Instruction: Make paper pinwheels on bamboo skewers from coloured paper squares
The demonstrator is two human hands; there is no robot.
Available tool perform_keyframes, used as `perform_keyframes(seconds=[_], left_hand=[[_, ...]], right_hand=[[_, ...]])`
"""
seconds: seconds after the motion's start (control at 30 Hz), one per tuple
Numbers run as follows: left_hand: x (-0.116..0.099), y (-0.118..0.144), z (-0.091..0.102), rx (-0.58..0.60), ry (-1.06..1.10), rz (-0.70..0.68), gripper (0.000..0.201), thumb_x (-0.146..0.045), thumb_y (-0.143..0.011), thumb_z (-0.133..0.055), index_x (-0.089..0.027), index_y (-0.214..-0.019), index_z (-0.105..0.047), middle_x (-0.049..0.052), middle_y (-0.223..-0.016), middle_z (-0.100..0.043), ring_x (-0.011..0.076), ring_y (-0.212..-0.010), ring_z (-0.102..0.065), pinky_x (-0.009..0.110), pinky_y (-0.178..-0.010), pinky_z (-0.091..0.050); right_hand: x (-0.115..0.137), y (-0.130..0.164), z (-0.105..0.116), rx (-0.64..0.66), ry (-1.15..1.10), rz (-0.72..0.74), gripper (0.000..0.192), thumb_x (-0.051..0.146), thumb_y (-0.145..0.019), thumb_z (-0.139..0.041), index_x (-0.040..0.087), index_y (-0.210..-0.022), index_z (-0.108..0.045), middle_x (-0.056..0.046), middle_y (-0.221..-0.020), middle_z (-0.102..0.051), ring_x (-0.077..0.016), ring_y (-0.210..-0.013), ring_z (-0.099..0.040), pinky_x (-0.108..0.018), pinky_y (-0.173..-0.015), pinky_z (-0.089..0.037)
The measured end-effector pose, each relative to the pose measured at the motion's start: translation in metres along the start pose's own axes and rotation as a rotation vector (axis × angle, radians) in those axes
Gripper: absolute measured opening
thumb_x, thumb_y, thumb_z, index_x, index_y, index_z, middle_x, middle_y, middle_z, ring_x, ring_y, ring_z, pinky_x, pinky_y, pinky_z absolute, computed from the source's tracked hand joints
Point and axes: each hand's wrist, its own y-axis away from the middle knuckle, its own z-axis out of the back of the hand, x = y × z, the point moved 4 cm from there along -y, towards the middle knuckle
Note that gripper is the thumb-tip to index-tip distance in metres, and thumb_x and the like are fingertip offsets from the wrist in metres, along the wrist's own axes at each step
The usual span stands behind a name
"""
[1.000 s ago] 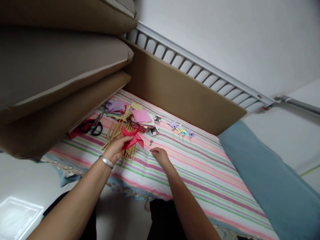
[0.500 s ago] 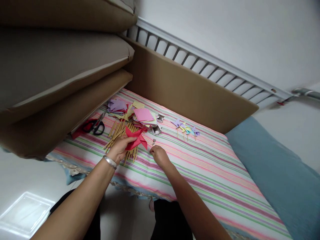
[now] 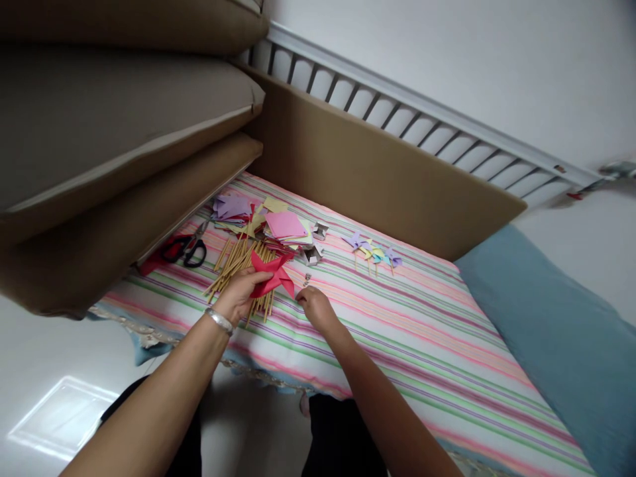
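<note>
My left hand [image 3: 239,293], with a bangle at the wrist, is closed on a red paper pinwheel [image 3: 275,278] and holds it over a bundle of thin wooden sticks [image 3: 233,265]. Just right of the pinwheel's lower tip, my right hand [image 3: 315,303] is pinched; whatever its fingertips hold is too small to make out. A few tiny metallic pieces [image 3: 307,279] lie on the striped cloth [image 3: 397,318] beyond the right fingers. Behind the pinwheel are a pile of coloured paper squares [image 3: 285,225] and two small silvery open boxes [image 3: 313,254].
Black-handled scissors [image 3: 191,248] lie left of the sticks, near purple paper pieces [image 3: 232,207]. Several finished small pinwheels [image 3: 372,252] rest at the back right. Stacked cushions [image 3: 149,126] rise at the left, a brown board [image 3: 377,172] stands behind, and a blue cushion [image 3: 536,318] lies right.
The view has shifted slightly. My right hand has come a little closer to the pinwheel's lower tip; my left hand still holds the pinwheel in nearly the same place.
</note>
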Motion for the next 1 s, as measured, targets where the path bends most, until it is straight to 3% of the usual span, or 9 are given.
perform_keyframes(seconds=[0.3,0.47,0.63,0.77,0.9,1.0], left_hand=[[-0.001,0.001,0.0,-0.016,-0.006,-0.018,0.011,-0.007,-0.052,-0.073,-0.011,-0.062,-0.067,0.004,-0.058,-0.069,0.0118,-0.052,-0.061,0.02,-0.054,-0.046],[-0.003,0.002,0.001,-0.029,-0.001,-0.028,0.013,-0.009,-0.05,-0.075,-0.011,-0.06,-0.067,0.004,-0.057,-0.068,0.012,-0.052,-0.06,0.021,-0.055,-0.046],[-0.003,0.001,0.003,-0.019,-0.022,-0.021,0.013,-0.01,-0.051,-0.075,-0.011,-0.06,-0.067,0.004,-0.057,-0.068,0.0129,-0.052,-0.061,0.022,-0.055,-0.045],[-0.002,0.001,0.003,-0.007,-0.017,-0.027,0.012,-0.011,-0.051,-0.075,-0.012,-0.061,-0.068,0.004,-0.057,-0.069,0.0127,-0.051,-0.06,0.022,-0.054,-0.045],[-0.003,0.003,0.002,0.015,-0.023,-0.043,0.012,-0.012,-0.051,-0.075,-0.013,-0.061,-0.068,0.004,-0.058,-0.069,0.014,-0.052,-0.061,0.022,-0.053,-0.045],[-0.005,0.004,0.005,-0.018,-0.033,-0.044,0.013,-0.014,-0.052,-0.076,-0.012,-0.063,-0.068,0.005,-0.06,-0.07,0.0139,-0.052,-0.062,0.022,-0.052,-0.045]], right_hand=[[-0.006,-0.003,-0.001,-0.025,-0.077,-0.105,0.025,0.009,-0.079,-0.049,0.021,-0.088,-0.069,-0.002,-0.093,-0.069,-0.014,-0.089,-0.061,-0.022,-0.082,-0.041],[-0.016,0.002,0.004,-0.091,-0.115,-0.209,0.026,0.015,-0.082,-0.047,0.02,-0.098,-0.067,-0.004,-0.103,-0.068,-0.0148,-0.094,-0.061,-0.023,-0.084,-0.041],[-0.02,0.009,0.002,-0.101,-0.113,-0.345,0.026,0.027,-0.085,-0.044,0.02,-0.086,-0.068,-0.003,-0.085,-0.071,-0.0154,-0.078,-0.063,-0.023,-0.069,-0.043],[-0.015,0.0,-0.003,-0.067,-0.07,-0.419,0.024,0.036,-0.08,-0.052,0.019,-0.077,-0.069,-0.004,-0.075,-0.07,-0.017,-0.07,-0.063,-0.023,-0.06,-0.039],[-0.006,-0.01,-0.003,-0.046,-0.02,-0.406,0.013,0.019,-0.074,-0.056,0.018,-0.075,-0.069,-0.006,-0.079,-0.071,-0.018,-0.074,-0.063,-0.023,-0.061,-0.038],[0.0,-0.014,0.0,-0.022,0.0,-0.345,0.02,0.006,-0.07,-0.052,0.017,-0.073,-0.069,-0.007,-0.08,-0.071,-0.0168,-0.075,-0.063,-0.022,-0.063,-0.039]])
